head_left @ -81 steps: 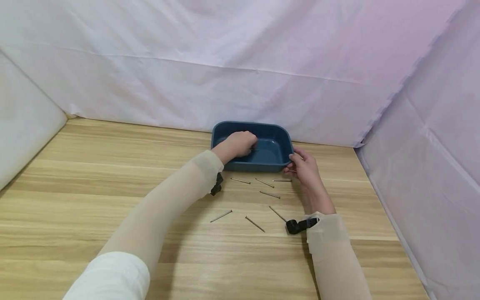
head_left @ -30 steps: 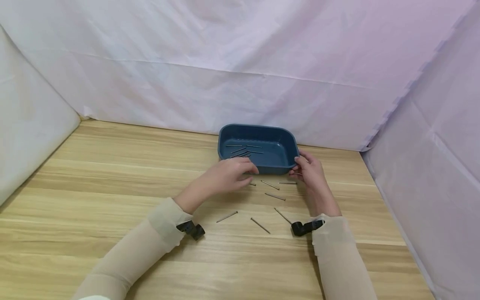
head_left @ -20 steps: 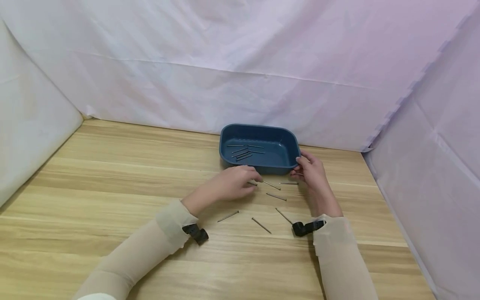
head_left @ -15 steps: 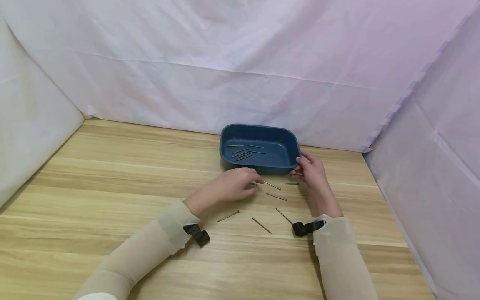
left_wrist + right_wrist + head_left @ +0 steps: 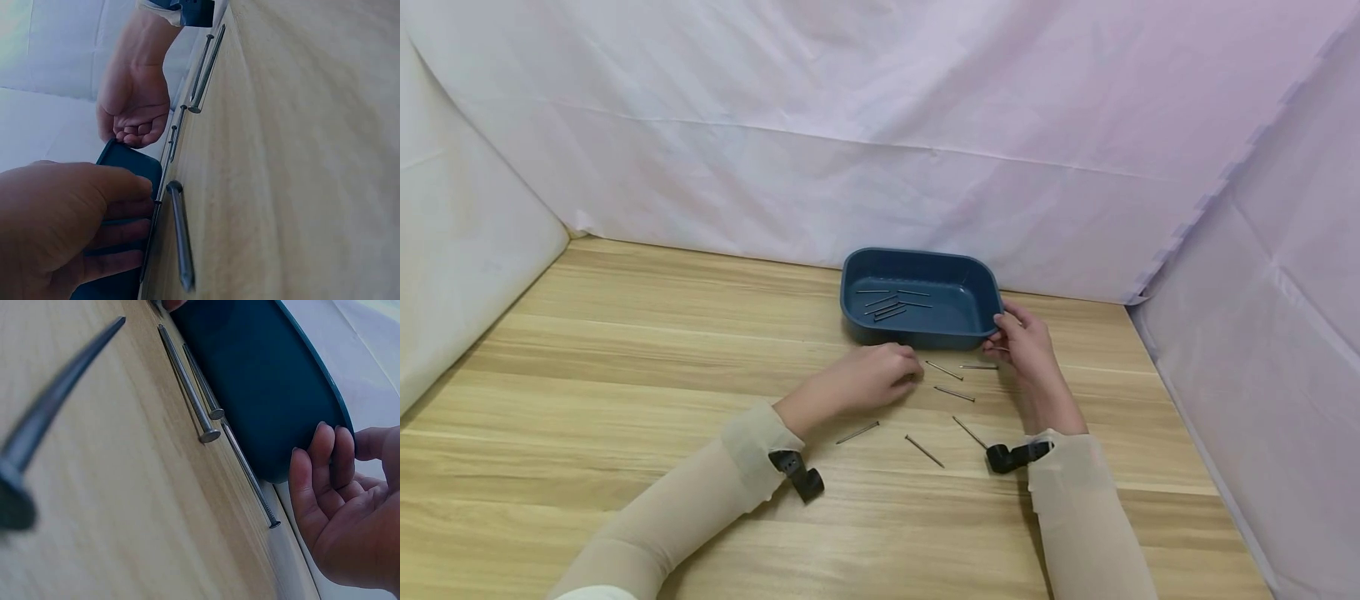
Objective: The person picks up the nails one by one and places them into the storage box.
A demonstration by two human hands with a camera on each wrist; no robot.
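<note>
Thin steel nail (image 5: 152, 240) is lying pinched under curled left hand (image 5: 880, 375) fingertips (image 5: 128, 231); right hand (image 5: 1026, 342) is gripping dark blue plastic tray (image 5: 977, 321) corner.

The tray (image 5: 921, 335) stands on the table (image 5: 587, 375) near its far edge. Several nails (image 5: 891, 303) lie in the tray's left half. More nails (image 5: 955, 393) lie scattered on the table just before the tray. The left hand (image 5: 880, 375) rests before the tray's left front; the right hand (image 5: 1026, 346) touches its right front corner.

Soft even light, faint shadows; wrist views blurred up close.
</note>
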